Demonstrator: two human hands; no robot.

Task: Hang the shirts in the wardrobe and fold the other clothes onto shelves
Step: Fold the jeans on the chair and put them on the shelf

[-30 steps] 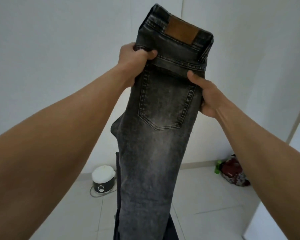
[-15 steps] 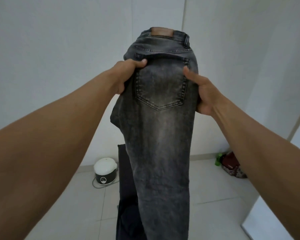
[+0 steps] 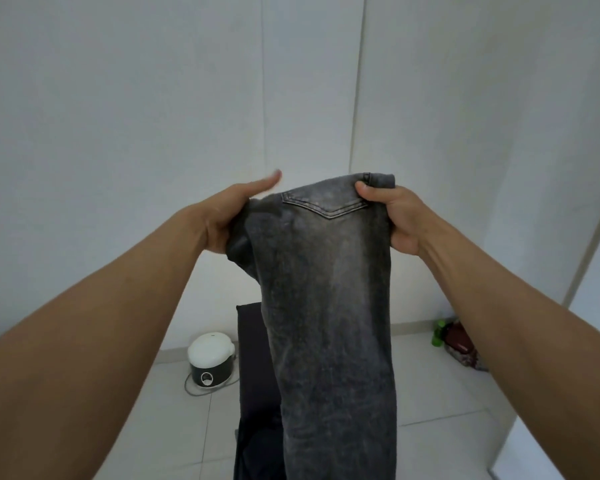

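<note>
Left hand (image 3: 227, 220) and right hand (image 3: 394, 216), held apart, each grip one side edge of the grey jeans (image 3: 326, 299) at the back pocket. The right thumb presses the front of the cloth, its fingers hidden behind. The left thumb stands straight and free, with denim bunched in the palm. Held so, the legs hang straight above the tiled floor (image 3: 430, 393), probably to align them for folding. A rice cooker (image 3: 210, 358) stands by the wall.

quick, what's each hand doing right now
left hand: holds the bunched left edge of the jeans, thumb sticking out straight.
right hand: grips the jeans' top right corner, thumb in front.
</note>
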